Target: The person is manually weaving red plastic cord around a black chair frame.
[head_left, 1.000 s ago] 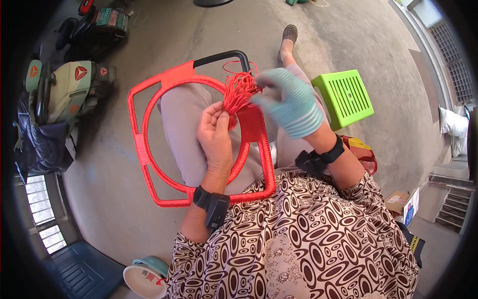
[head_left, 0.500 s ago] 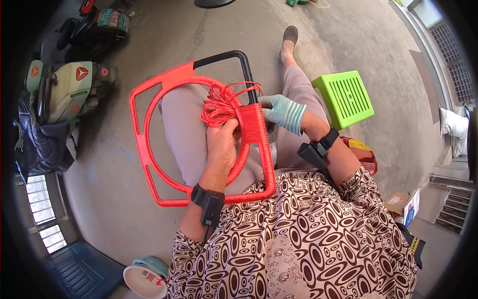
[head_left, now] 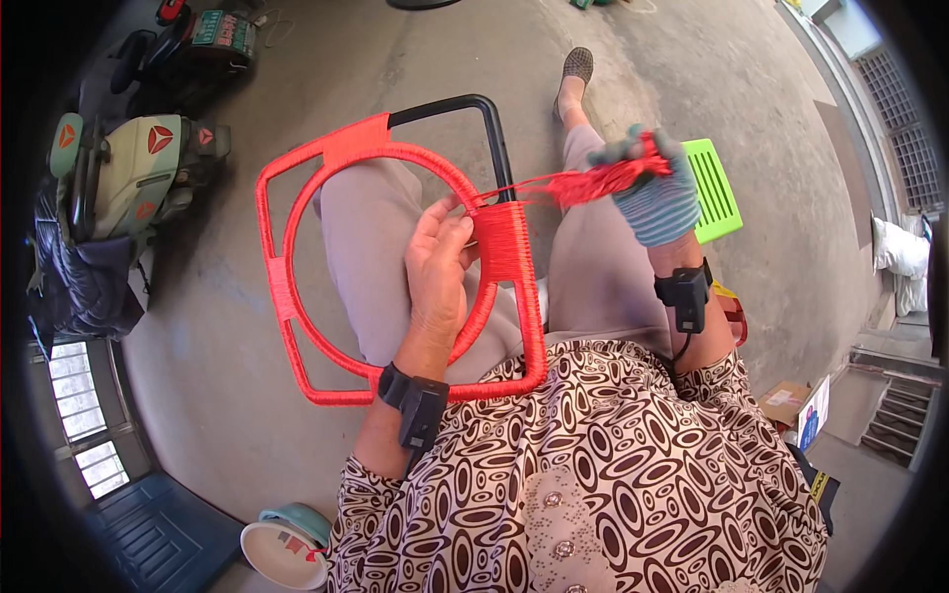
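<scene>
A squarish tube frame with a round inner ring (head_left: 300, 212) rests over my lap. Red cord is wound over most of it, and a bare black stretch (head_left: 491, 138) shows at the far right corner. My left hand (head_left: 437, 267) is bare, its fingers curled at the wound band by that corner; some fingertips are hidden behind it. Out to the right, my right hand (head_left: 657, 203), in a striped blue-grey knit glove, is closed on a bundle of red cord (head_left: 603, 185). Strands run taut from the bundle to the frame beside the left fingers.
A bright green slotted plastic stool (head_left: 716, 193) stands beyond my right hand. Scooters (head_left: 143, 163) are parked at the left. Basins (head_left: 282, 553) sit at lower left near a dark blue panel (head_left: 168, 534). A cardboard box (head_left: 784, 400) lies at the right.
My right hand has moved right and away from the frame with the red cord bundle. My left hand has let go of that bundle and stays at the frame.
</scene>
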A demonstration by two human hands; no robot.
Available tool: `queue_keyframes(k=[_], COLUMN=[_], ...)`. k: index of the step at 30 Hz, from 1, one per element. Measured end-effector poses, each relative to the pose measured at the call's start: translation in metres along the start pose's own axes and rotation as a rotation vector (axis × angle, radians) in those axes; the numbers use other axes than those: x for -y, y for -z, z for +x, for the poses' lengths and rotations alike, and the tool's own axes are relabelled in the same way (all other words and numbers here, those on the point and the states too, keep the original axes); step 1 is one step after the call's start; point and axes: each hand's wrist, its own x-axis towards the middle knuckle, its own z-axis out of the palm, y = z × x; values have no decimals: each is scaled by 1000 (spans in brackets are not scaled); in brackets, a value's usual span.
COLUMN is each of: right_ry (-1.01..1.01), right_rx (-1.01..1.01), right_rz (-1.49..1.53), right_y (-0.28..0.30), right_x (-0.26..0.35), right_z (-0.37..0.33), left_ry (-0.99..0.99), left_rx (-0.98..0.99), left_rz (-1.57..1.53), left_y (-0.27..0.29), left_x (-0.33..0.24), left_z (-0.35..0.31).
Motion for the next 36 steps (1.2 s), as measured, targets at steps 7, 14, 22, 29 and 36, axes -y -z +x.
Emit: queue_keyframes(k=[7, 14, 22, 29, 36], right_ry=[64, -70, 0, -483, -615], right_rx=[234, -241, -317, 119, -66], right_rz=[-85, 128, -678, -1412, -929], right_y=[-34, -6, -11, -43, -45], right_x=[20, -3, 58, -35, -48], right_z=[7, 19, 10, -9, -5], left_ry=[-45, -35, -5, 7, -49], left_rx=[38, 18, -47, -51, -75], left_rz=[6, -22, -28, -18, -23], left_y=[7, 7, 5, 6, 9], left_x=[5, 7, 5, 7, 9], left_z=[1, -1, -2, 1, 1])
